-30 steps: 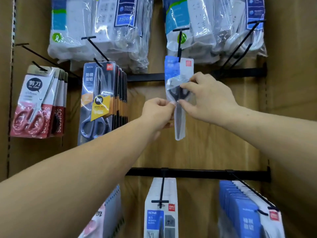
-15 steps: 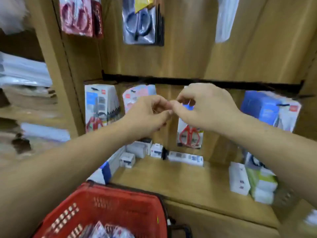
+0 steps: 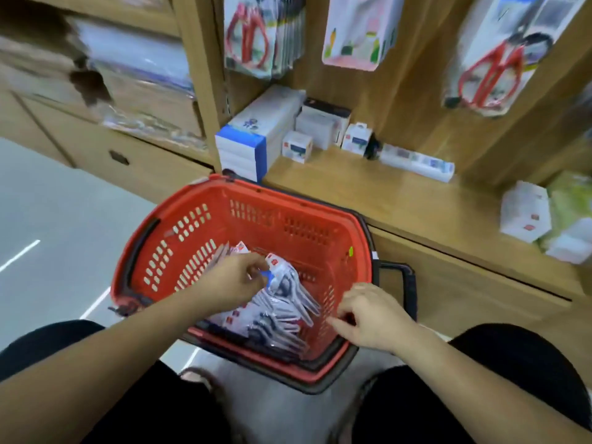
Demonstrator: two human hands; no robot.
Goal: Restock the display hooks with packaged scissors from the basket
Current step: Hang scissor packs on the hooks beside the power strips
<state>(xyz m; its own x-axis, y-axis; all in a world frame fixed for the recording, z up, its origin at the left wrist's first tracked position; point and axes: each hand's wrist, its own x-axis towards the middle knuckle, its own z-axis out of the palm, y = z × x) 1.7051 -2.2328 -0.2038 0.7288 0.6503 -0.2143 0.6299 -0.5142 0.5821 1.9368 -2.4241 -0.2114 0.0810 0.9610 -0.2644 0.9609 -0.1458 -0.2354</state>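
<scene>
The red basket (image 3: 288,200) stands on the grey floor (image 3: 48,219) just in front of a wooden shelf ledge (image 3: 384,203), between the person's knees in black trousers (image 3: 512,363). In its near right part lies a heap of packaged scissors (image 3: 282,318), clear sleeves with small red labels, overlapping at various angles. The left hand (image 3: 234,280) is down inside the basket, its thumb and fingers curled narrowly onto the top packet (image 3: 282,274) at its blue card end; the packet leans on the heap (whether it is lifted free of the others cannot be told through the blur). The right hand (image 3: 371,315) hovers over the near right rim, holding nothing, its fingers loosely bent with the forefinger pointing left toward the heap. The basket's black handle (image 3: 408,283) sticks out on the right side. On the ledge, far of the basket, stand a white and blue box (image 3: 253,136), two small white boxes (image 3: 296,145) and a long narrow box (image 3: 416,161) lying flat. Above them, packs of red-handled scissors (image 3: 253,36) hang on the far wall at the left, a pink pack (image 3: 355,33) beside them, and another red-handled pair (image 3: 490,72) at the far right.
</scene>
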